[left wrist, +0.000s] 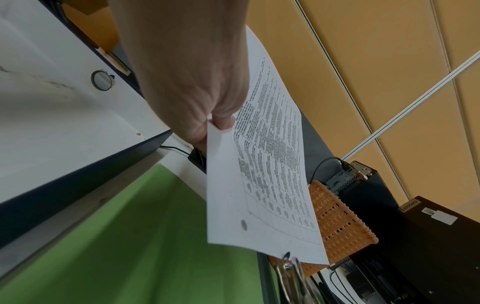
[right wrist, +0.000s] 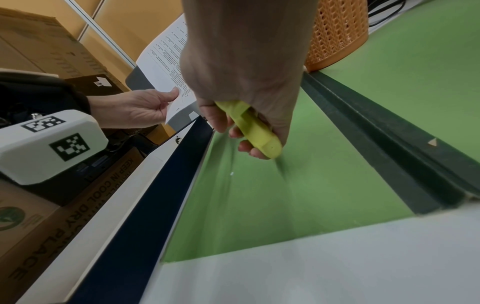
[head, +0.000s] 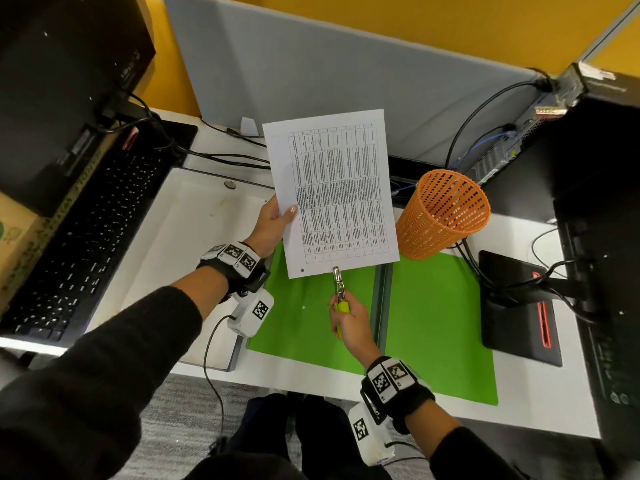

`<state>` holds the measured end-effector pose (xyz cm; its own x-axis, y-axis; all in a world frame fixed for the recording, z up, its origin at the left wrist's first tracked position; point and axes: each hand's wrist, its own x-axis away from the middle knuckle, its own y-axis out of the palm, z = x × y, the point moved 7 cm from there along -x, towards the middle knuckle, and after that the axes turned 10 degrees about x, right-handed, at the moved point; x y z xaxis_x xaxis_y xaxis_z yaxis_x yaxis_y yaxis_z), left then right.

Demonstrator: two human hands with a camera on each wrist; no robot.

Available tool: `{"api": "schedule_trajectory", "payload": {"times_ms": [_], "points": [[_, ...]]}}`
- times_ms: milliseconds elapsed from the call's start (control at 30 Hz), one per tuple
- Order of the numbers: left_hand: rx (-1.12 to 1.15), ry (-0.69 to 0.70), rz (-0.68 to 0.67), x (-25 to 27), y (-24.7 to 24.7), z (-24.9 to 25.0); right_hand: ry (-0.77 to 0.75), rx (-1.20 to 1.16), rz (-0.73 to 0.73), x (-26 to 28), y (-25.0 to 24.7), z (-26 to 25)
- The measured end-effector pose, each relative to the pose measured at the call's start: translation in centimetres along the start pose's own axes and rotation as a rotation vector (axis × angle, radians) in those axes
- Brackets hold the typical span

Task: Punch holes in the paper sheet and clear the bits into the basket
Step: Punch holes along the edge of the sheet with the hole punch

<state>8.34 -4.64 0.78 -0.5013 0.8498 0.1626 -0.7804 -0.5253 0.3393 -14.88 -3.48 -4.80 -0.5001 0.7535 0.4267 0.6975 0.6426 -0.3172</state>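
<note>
Nearest the camera, a yellow-handled punch [head: 338, 299] is gripped in the right hand [head: 349, 322], its metal head set on the near edge of the paper sheet [head: 332, 192]. The sheet is pinched by the left hand [head: 273, 223] and held above the green mat [head: 440, 323], just beside the orange basket [head: 445, 216]. One hole [head: 302, 270] is already punched; one white bit [head: 303, 307] lies on the mat, not yet cleared.

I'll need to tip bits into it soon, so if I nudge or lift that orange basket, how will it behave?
The orange basket is perforated plastic, so probably light and easy to lift one-handed. It already leans against the cables behind it, tall and narrow-based, so a nudge may tip it. Small bits like the one on the green mat might slip through its holes.
</note>
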Motion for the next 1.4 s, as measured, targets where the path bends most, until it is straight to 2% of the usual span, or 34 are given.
{"api": "schedule_trajectory", "payload": {"times_ms": [667, 967, 1400], "points": [[-0.044, -0.046, -0.020, 0.3, 0.3, -0.5, -0.004, -0.126, -0.044, 0.5, 0.0, 0.4], [-0.053, -0.092, 0.017, 0.5, 0.7, -1.0, -0.002, -0.087, -0.038, -0.1, 0.0, 0.3], [-0.044, -0.074, 0.029, 0.6, 0.9, -0.4, 0.030, -0.054, -0.023, -0.3, -0.1, 0.5]]}}
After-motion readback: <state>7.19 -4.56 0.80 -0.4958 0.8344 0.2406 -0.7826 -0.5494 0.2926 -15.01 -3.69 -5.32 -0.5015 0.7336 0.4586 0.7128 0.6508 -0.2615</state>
